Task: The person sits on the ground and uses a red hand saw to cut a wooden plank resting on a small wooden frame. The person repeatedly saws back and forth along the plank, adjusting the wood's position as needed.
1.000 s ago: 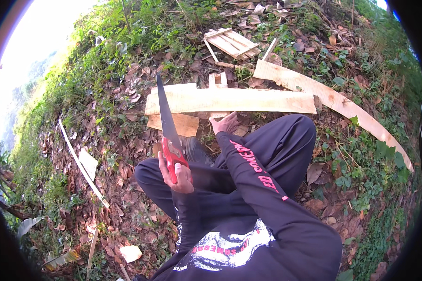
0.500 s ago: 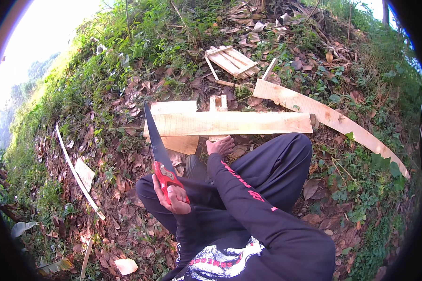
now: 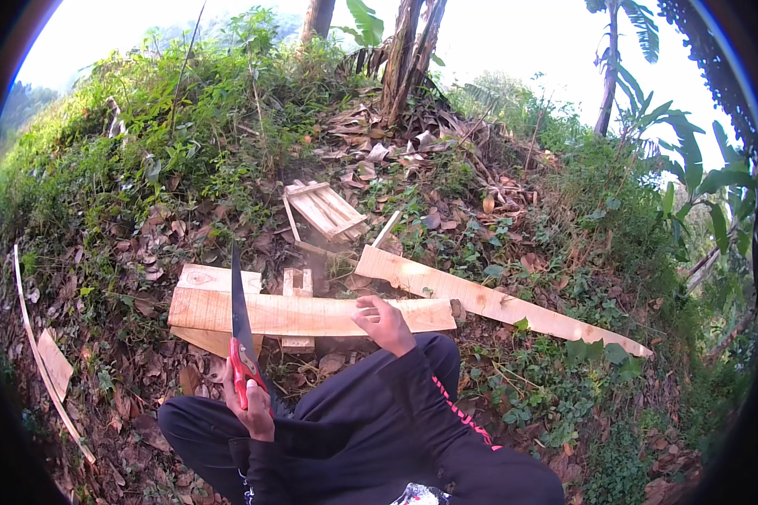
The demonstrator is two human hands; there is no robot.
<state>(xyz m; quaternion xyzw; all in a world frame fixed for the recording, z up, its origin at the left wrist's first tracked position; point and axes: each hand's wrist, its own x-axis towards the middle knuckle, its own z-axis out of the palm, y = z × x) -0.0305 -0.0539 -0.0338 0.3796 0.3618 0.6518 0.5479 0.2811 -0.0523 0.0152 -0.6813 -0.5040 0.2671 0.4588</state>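
We identify the plank (image 3: 497, 303) as the longest piece; it starts just beyond the right hand (image 3: 385, 325) and extends to the right. We locate the board (image 3: 337, 314) directly ahead of both hands, its long axis running left to right. The right hand is nearer: its fingers overlap the board right of mid-length; we cannot tell whether they touch. We hold the saw (image 3: 241, 311) in the left hand (image 3: 249, 412), which lies short of the board's near edge. The saw points away from this hand, its axis crossing the board's left of mid-length; contact is not discernible. We find the block (image 3: 288, 284) beneath the board, ahead of and between the hands. The right hand is bare, fingers loosely bent; the left wraps the saw's red handle (image 3: 239, 362).
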